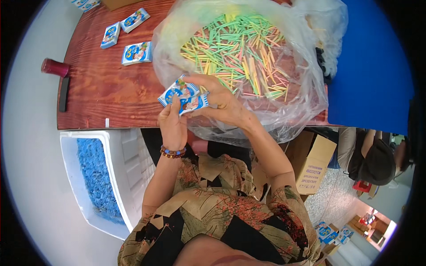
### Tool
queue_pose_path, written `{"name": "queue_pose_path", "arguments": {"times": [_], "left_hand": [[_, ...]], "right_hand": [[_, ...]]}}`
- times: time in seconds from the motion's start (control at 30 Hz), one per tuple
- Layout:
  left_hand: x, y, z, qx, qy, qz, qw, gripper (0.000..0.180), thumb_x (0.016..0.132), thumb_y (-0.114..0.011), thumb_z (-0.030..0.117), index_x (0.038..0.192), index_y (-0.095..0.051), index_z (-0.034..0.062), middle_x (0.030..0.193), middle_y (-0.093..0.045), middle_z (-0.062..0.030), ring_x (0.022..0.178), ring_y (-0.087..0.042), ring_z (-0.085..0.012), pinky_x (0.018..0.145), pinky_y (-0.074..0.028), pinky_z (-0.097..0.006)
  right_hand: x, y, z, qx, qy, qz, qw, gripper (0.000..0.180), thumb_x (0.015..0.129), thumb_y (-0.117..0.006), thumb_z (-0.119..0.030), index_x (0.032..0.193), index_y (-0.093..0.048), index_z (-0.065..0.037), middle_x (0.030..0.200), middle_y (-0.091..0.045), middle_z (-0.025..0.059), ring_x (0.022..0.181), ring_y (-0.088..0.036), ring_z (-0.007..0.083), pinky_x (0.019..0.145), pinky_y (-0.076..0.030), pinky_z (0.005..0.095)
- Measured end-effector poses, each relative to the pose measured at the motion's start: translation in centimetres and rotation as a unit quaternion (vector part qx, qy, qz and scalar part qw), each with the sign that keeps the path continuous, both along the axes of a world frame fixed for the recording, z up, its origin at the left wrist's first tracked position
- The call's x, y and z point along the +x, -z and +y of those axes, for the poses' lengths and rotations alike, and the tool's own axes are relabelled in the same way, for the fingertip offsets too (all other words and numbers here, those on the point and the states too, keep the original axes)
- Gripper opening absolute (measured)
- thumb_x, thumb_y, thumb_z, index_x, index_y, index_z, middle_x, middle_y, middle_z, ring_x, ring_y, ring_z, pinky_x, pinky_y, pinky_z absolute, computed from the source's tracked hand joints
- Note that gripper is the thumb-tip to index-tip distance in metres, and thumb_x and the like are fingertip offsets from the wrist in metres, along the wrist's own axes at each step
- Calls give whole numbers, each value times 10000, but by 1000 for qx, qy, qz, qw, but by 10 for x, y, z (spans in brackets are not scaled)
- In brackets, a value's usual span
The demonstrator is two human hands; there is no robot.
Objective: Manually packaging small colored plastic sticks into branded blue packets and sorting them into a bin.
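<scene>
Just in front of the clear plastic bag, both hands are together over the near part of the table. My left hand [173, 126], a beaded bracelet at its wrist, pinches small blue-and-white packets [178, 91] with the thumb on top. From the other side my right hand [224, 104] grips the same packets, its fingers curled around their right end. At least two packets overlap there, and the lower one [195, 103] shows a crimped, striped edge. The clear plastic bag [306, 102] lies spread wide, with many thin green, yellow and pink sticks [235, 48] loose in it.
Three similar packets [136, 53] lie at the table's far left. A dark red cup [55, 67] lies at the left edge by a black bar [64, 94]. Below left stands a white foam box [106, 155] with blue pieces. A cardboard box [317, 162] is at right.
</scene>
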State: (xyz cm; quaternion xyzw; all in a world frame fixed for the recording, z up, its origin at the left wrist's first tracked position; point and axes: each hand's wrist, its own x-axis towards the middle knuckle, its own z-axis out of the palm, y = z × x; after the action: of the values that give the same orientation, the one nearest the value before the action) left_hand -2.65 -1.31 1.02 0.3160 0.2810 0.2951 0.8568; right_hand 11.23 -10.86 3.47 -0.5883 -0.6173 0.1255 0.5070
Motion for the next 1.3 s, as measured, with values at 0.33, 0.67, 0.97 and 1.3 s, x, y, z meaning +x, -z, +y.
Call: {"name": "queue_pose_path", "arguments": {"times": [0.33, 0.67, 0.97, 1.3], "left_hand": [[-7, -4, 1, 22, 32, 5, 999, 209, 960, -523, 120, 1088, -606, -23, 1032, -659, -82, 900, -644, -144, 748, -528, -294], [-4, 2, -3, 43, -45, 15, 998, 213, 963, -528, 157, 1039, -624, -18, 989, -664, -63, 869, -640, -127, 754, -520, -287], [-18, 1, 9, 57, -82, 4, 995, 208, 970, -516, 168, 1015, -625, -4, 1023, -661, -73, 922, -628, -133, 810, -507, -297], [-18, -1, 13, 48, -91, 39, 994, 183, 965, -530, 172, 970, -639, 26, 921, -676, -41, 784, -619, -85, 645, -482, -221]], "right_hand": [[8, 5, -7, 6, -30, 6, 1000, 263, 751, -712, -136, 1010, -694, -96, 1351, -498, 91, 1225, -462, 316, 997, -372, 436], [32, 1, -28, -32, -78, 99, 992, 225, 767, -709, -128, 984, -702, -72, 1285, -552, 101, 1213, -481, 276, 1004, -382, 397], [169, 27, 13, -177, 303, -57, 935, 213, 862, -596, -198, 949, -674, -20, 889, -647, 134, 825, -613, 256, 730, -471, 368], [234, 46, 74, -154, 427, -121, 883, 261, 845, -539, -254, 970, -674, -69, 949, -649, 199, 878, -615, 379, 782, -474, 456]]}}
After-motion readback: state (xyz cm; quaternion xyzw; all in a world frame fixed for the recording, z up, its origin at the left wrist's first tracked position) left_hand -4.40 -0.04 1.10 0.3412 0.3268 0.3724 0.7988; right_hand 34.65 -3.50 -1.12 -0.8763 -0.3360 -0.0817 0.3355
